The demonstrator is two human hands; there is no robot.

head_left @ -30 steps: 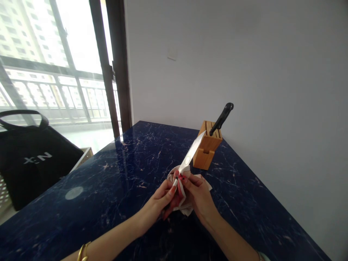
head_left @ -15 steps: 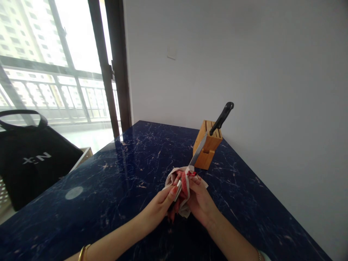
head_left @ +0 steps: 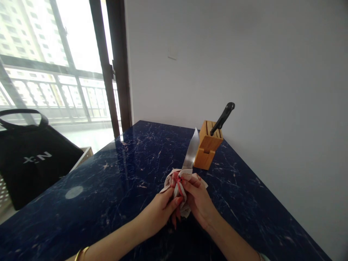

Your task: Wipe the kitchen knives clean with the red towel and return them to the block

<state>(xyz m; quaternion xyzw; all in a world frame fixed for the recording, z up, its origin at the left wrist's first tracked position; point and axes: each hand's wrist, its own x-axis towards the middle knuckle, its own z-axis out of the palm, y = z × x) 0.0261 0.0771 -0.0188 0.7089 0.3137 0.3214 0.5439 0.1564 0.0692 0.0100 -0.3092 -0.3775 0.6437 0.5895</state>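
A kitchen knife [head_left: 191, 150] points up and away from me, its broad blade bare above a bunched cloth. My left hand [head_left: 160, 210] is closed round its lower end, thumb on top; the handle is hidden by fingers and cloth. The pink and white cloth [head_left: 185, 175] is folded about the lower blade. Fingers of my right hand [head_left: 199, 201] pinch this cloth against the blade from the right side. Just beyond the blade stands a wooden knife block [head_left: 208, 145], with a black-handled knife [head_left: 223, 117] in one slot.
All this is over a dark blue marbled table [head_left: 127, 174]. A grey wall [head_left: 231, 65] runs along its far and right sides. At the left, beside the table edge, sits a black bag [head_left: 29, 159]. A pale round spot [head_left: 74, 192] shows on the tabletop.
The blade has turned from nearly edge-on to showing its broad face, and its tip has shifted left. My right fingers and the cloth have moved slightly left, closer to my left thumb.
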